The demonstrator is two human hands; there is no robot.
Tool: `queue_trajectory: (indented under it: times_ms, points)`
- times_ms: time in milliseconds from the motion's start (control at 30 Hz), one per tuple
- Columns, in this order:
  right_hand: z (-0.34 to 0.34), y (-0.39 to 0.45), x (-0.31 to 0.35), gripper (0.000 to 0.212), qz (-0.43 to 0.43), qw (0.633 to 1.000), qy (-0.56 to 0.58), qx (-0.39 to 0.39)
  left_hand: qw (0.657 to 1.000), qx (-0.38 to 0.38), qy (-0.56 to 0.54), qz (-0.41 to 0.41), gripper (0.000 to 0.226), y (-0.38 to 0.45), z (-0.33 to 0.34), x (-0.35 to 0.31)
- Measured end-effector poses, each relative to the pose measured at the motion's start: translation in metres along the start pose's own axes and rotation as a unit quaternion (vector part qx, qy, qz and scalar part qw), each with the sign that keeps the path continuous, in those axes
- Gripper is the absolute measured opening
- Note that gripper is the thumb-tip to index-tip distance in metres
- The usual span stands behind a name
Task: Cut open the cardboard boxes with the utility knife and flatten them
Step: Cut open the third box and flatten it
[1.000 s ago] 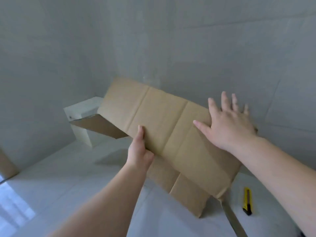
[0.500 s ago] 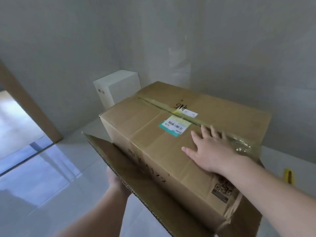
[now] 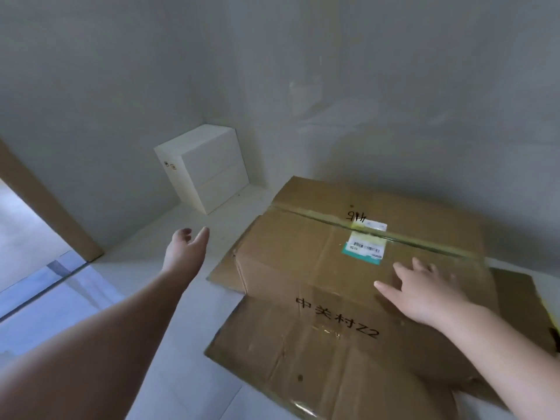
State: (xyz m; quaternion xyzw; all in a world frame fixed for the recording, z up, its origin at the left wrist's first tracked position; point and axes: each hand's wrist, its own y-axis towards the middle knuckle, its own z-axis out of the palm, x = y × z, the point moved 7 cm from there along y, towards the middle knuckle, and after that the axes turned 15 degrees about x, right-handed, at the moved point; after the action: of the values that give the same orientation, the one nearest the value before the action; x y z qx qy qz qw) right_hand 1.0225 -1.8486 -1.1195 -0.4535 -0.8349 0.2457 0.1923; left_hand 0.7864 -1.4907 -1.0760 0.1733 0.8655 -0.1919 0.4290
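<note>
Brown cardboard box (image 3: pixel 357 268) lying flattened on pale floor (image 3: pixel 181 344), near wall corner.
Right hand (image 3: pixel 424 292) spread wide, palm down on the box near its shipping label (image 3: pixel 363 248); holds nothing. Left hand (image 3: pixel 186 248) open, empty, in the air left of the box, not touching it. White box (image 3: pixel 209 168) upright in the corner behind.

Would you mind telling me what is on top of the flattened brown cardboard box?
On the flattened cardboard box: the right hand, pressed flat, a barcode shipping label and a tape strip. The floor under it is covered.
</note>
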Motion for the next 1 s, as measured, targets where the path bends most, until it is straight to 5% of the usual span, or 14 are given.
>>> queue_trajectory:
  times_ms: [300,533,1000]
  points:
    - [0.054,0.022,-0.126,0.091,0.206,0.959,0.194,-0.031,0.974,0.174,0.143,-0.009,0.069,0.020,0.132,-0.001]
    - [0.056,0.022,-0.114,0.087,0.207,0.954,0.199,-0.090,0.936,0.130,0.327,0.003,0.072,0.036,0.148,0.019]
    - [0.080,-0.011,-0.075,0.091,0.181,0.973,0.118,-0.077,0.939,0.097,0.329,-0.001,0.085,0.051,0.128,0.034]
